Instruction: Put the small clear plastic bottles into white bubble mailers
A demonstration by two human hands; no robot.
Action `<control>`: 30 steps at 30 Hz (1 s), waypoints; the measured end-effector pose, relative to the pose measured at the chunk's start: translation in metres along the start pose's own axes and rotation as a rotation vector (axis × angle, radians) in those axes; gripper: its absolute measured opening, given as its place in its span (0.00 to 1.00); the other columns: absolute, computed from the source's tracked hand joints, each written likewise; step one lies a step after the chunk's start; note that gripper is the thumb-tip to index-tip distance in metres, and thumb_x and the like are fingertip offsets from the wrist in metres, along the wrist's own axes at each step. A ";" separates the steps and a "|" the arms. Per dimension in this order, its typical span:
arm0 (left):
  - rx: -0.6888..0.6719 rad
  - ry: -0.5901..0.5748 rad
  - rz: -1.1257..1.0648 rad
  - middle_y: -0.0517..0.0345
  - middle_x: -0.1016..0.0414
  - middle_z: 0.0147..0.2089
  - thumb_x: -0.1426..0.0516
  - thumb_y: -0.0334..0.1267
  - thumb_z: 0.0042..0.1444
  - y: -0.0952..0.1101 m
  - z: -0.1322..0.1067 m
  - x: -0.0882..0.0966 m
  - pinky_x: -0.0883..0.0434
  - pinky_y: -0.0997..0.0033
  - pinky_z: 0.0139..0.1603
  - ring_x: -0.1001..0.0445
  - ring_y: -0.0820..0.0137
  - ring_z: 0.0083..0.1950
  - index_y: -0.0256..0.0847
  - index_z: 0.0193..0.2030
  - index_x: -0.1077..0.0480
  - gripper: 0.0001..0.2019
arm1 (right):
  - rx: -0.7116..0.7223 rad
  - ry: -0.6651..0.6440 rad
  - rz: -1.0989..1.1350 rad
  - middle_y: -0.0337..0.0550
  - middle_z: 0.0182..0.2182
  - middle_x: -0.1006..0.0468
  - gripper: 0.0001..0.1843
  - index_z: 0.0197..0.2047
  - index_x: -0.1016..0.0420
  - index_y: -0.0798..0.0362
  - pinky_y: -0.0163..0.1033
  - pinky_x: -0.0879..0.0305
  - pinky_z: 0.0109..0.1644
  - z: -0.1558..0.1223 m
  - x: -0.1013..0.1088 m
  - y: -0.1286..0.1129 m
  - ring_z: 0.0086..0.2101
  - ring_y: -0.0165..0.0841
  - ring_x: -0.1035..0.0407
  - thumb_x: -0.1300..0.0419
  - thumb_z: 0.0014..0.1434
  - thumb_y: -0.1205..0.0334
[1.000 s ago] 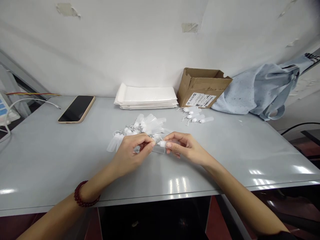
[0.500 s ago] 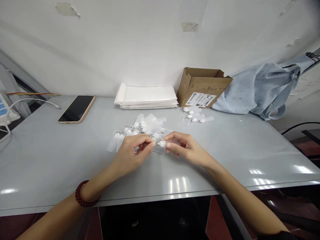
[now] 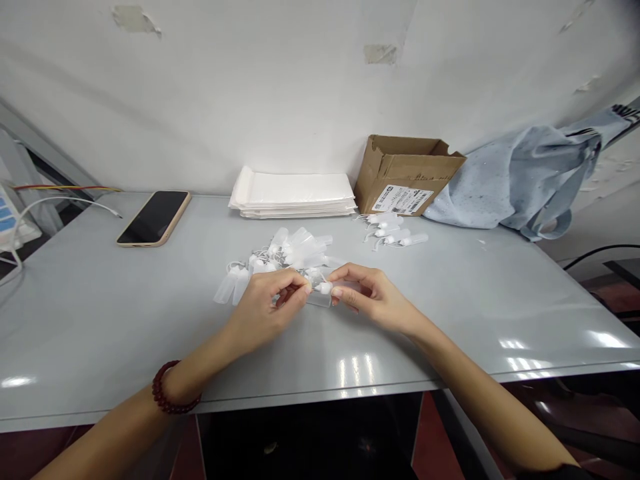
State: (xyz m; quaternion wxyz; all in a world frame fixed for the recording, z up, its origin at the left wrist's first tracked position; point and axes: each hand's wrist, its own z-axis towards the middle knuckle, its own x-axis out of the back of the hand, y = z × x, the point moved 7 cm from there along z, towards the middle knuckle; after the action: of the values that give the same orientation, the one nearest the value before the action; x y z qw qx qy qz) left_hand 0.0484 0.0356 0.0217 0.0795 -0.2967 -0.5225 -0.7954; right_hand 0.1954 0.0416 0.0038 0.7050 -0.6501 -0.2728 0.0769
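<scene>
A small squeeze bottle is showing a white collar and a pointed nozzle between the two hands, near the middle of the tabletop, its nozzle aiming leftward. The right hand is pinching it behind the collar with thumb and forefinger, hiding most of the body. The left hand is pressing thumb and forefinger together at the nozzle's tip; whatever they may be gripping is too small to tell. One dark red bead bracelet is circling the left wrist.

The tabletop is spreading smooth, grey and glossy, reflecting lights near its front edge. Behind it a white wall is bearing scraps of old tape.

Just beyond the hands, a heap of translucent bottles is overlapping too much for counting. About five more bottles are lying before one brown cardboard box. One stack of white envelopes is sitting left of the box, one phone is lying farther left, and one pale blue cloth is draping at right.
</scene>
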 end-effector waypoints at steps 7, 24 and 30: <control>0.021 -0.022 -0.007 0.62 0.31 0.24 0.49 0.33 0.58 -0.001 -0.001 -0.002 0.39 0.77 0.27 0.35 0.76 0.26 0.37 0.26 0.32 0.10 | 0.016 0.005 -0.019 0.36 0.26 0.26 0.08 0.39 0.28 0.54 0.30 0.48 0.24 0.001 0.000 -0.001 0.23 0.23 0.41 0.42 0.60 0.59; 0.076 -0.002 -0.044 0.59 0.28 0.29 0.48 0.38 0.61 -0.007 0.002 0.005 0.36 0.71 0.35 0.31 0.72 0.32 0.39 0.28 0.29 0.13 | -0.039 0.023 0.103 0.39 0.28 0.24 0.12 0.42 0.28 0.53 0.32 0.42 0.25 0.002 0.002 0.004 0.22 0.24 0.39 0.40 0.59 0.54; 0.018 0.013 0.013 0.60 0.30 0.25 0.49 0.36 0.60 -0.005 0.000 0.003 0.37 0.73 0.31 0.34 0.73 0.28 0.39 0.26 0.31 0.13 | -0.062 0.001 0.123 0.38 0.28 0.25 0.14 0.42 0.29 0.54 0.32 0.41 0.23 0.003 -0.002 0.008 0.20 0.23 0.38 0.41 0.58 0.53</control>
State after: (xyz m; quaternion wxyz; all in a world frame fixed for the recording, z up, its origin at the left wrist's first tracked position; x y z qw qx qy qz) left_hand 0.0440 0.0385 0.0199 0.0909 -0.2941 -0.5271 -0.7921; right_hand 0.1945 0.0445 -0.0049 0.6786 -0.6872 -0.2341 0.1113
